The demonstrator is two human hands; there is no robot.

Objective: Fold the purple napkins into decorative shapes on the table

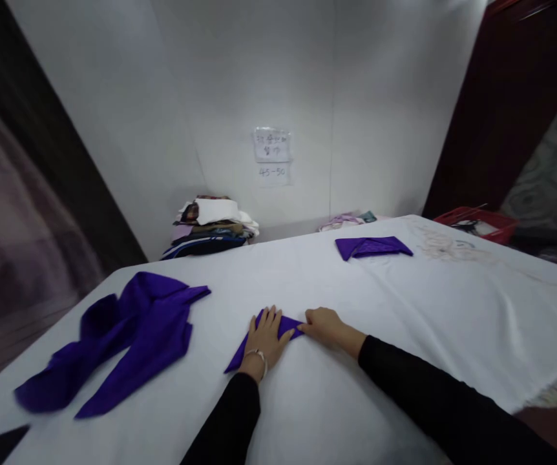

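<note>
A folded purple cloth (289, 324) lies on the white-covered table in front of me, with pointed corners at its left and right. My left hand (265, 339) rests flat on it, fingers stretched out, covering much of its middle. At the cloth's right tip, my right hand (325, 326) pinches the fabric between thumb and curled fingers. Further left sprawls a crumpled, unfolded purple cloth (147, 332). Toward the back right lies another purple cloth (380, 247), folded into a flat band, apart from both hands.
Behind the table's far edge sits a stack of folded clothes (215, 226). A red basket (489, 223) stands at the far right. Handwritten paper signs (272, 155) hang on the wall. A dark piece (0, 445) shows at the lower left, and a white tablecloth (453, 303) drapes the table.
</note>
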